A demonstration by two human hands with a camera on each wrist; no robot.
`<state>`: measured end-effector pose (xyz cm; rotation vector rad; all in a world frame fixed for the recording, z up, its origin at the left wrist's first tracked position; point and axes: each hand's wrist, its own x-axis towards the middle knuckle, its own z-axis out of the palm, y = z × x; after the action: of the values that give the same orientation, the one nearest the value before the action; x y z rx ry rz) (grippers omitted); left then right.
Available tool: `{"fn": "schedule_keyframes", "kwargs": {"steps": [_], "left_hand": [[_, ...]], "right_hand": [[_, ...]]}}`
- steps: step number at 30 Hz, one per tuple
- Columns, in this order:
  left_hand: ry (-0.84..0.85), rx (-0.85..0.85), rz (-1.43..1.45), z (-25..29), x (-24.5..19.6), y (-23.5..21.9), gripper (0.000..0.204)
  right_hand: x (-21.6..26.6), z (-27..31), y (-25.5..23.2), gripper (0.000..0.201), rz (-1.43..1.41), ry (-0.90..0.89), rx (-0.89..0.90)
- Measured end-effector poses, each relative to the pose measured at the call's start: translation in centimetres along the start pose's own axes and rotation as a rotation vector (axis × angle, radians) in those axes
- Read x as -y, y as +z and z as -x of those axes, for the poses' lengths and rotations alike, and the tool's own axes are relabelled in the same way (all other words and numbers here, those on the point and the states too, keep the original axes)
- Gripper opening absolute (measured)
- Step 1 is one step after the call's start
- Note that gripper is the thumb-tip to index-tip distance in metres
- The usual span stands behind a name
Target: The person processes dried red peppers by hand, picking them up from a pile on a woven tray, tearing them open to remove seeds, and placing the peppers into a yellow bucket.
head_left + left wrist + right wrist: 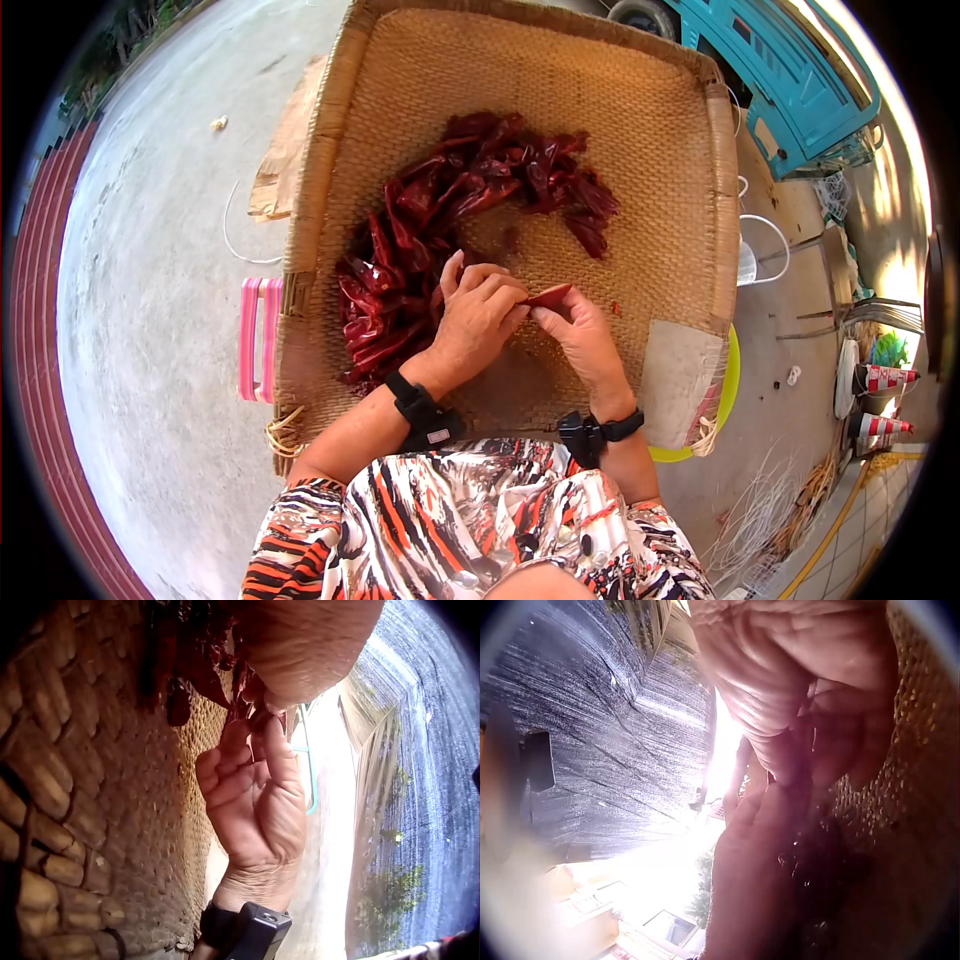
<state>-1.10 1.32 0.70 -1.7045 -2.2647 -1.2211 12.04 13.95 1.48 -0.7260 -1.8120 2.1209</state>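
Note:
A dried red chili pepper (550,296) spans the two hands above a woven basket tray (640,120). My right hand (585,345) pinches it between thumb and fingers. From the other side, my left hand (472,318) pinches the pepper's left end with bent fingers. The left wrist view shows the right hand (255,799) palm-on, its fingertips meeting the left hand (315,645). Part of the pepper is hidden behind the fingers. A curved heap of dark red chili peppers (400,245) lies beyond and left of the hands.
The tray has raised woven sides. A grey patch (680,370) covers its near right corner. Below stand a pink striped stool (262,340) and a yellow-green basin (735,385). A white bucket (747,262) is at the right, and a teal vehicle (780,80) at the upper right.

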Motion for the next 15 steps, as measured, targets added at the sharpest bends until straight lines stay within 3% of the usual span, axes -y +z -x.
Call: {"fn": "schedule_keyframes", "kwargs": {"steps": [4,7,12,15], "left_hand": [[0.06,0.023,-0.02,0.1,0.3,0.5,0.016],[0.033,0.036,-0.006,-0.1,-0.3,-0.2,0.017],[-0.128,-0.003,-0.158,0.2,0.1,-0.2,0.027],[-0.197,0.057,-0.281,0.6,0.5,0.3,0.039]], "right_hand": [[1.9,0.8,0.2,0.01,-0.086,0.082,-0.054],[1.2,1.2,-1.3,0.01,0.032,0.049,-0.08],[2.9,2.9,-5.5,0.012,0.186,-0.297,-0.71],[4.2,5.2,-11.1,0.017,0.494,-0.466,-1.079]]}}
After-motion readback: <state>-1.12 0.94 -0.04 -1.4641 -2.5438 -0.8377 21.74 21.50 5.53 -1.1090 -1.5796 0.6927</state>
